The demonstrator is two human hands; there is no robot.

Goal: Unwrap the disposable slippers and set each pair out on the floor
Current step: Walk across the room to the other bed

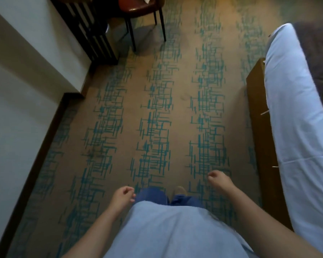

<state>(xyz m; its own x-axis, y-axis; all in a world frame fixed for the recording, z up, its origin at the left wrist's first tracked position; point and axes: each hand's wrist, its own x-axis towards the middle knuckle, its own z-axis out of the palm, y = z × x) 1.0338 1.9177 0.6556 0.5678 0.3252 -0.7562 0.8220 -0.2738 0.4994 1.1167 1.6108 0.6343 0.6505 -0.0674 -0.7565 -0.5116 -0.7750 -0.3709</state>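
Note:
No slippers or wrapping show in the head view. My left hand (123, 197) hangs at my side just above the carpet, its fingers loosely curled with nothing in them. A little higher and nearer the bed, my right hand (219, 181) has its fingers curled in too and holds nothing. Between the two hands I see my blue trousers and the tip of one tan shoe (179, 190). The patterned brown and teal carpet (157, 108) stretches ahead of me.
A bed (295, 112) with white sheets and a wooden base runs along the right. A red chair (140, 8) with dark legs stands at the back, next to a dark slatted cabinet (93, 34). A white wall (17, 118) with a dark skirting board lines the left.

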